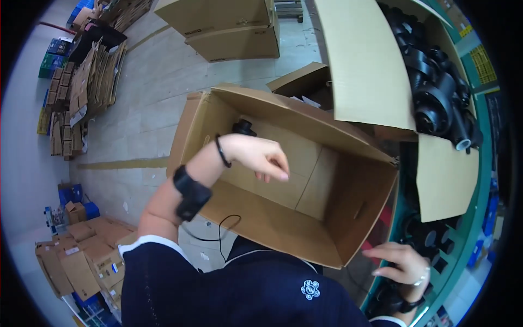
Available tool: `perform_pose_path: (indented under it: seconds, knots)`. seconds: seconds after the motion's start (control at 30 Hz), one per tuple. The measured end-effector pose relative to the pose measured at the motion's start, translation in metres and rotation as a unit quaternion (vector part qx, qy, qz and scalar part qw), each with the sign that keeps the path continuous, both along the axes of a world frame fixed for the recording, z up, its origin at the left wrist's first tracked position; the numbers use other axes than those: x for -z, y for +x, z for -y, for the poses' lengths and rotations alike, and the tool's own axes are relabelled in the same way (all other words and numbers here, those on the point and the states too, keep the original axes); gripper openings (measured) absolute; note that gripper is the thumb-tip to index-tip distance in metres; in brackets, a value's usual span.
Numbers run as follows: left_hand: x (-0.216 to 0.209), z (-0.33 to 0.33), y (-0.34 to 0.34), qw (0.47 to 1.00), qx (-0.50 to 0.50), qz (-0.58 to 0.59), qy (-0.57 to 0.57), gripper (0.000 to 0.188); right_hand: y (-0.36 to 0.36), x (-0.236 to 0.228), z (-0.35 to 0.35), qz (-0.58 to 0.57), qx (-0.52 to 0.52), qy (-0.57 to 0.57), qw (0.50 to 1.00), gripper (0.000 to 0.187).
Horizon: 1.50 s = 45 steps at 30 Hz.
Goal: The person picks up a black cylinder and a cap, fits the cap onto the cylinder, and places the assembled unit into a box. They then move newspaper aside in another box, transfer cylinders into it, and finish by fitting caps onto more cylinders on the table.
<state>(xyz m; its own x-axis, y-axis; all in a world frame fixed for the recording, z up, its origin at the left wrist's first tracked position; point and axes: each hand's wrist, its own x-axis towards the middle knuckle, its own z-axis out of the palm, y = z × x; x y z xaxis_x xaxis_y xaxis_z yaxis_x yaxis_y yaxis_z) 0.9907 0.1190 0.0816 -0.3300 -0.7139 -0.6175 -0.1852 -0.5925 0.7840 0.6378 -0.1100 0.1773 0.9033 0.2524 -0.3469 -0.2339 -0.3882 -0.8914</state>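
Shows one black fitting [244,127] in the far-left corner of the open carton [272,215], mid-frame.
Looks like an early stage of filling the carton, going by the bare floor around the fitting; seems to call next for picking up a part at the right of the frame and setting it inside. Holds the left hand [259,155] over the carton at centre, apart from the fitting, with fingers curled narrow and nothing seen in them; cannot tell whether thumb and fingertips meet. Holds the right hand [400,264] at lower right with thumb and fingers well parted, just above dark parts [384,300], apparently empty. Shows more black fittings [433,106] at upper right, beside a green rack [486,141], and stacked cartons [234,46] at top centre.
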Motion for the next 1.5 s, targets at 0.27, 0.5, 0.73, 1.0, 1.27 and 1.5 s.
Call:
perform_pose_path:
  seconds: [0.27,0.5,0.73,1.0,1.27,1.5]
  knots:
    - [0.359,-0.11,0.072,0.771,-0.483,0.396,0.121,0.063,-0.011,0.077,-0.11,-0.246,0.369,0.107,0.89,0.028]
    - [0.414,-0.13,0.073,0.743,-0.012,0.669,0.007,0.025,-0.046,0.121,-0.149,-0.234,0.412,0.078,0.877,0.028]
    - [0.36,-0.122,0.077,0.817,0.029,0.573,0.061,0.026,-0.051,0.131,-0.172,-0.212,0.381,0.074,0.897,0.033]
    - [0.025,-0.047,0.004,0.897,-0.132,0.269,-0.325,0.028,-0.065,0.106,-0.154,-0.151,0.34,0.003,0.928,0.034]
    - [-0.195,0.161,-0.084,0.841,-0.253,-0.019,-0.478,0.019,-0.118,0.092,-0.146,-0.095,0.363,-0.009,0.927,0.034]
    - [-0.169,0.396,-0.149,0.691,-0.321,0.306,-0.571,0.035,-0.199,0.102,-0.162,-0.06,0.419,-0.061,0.904,0.033]
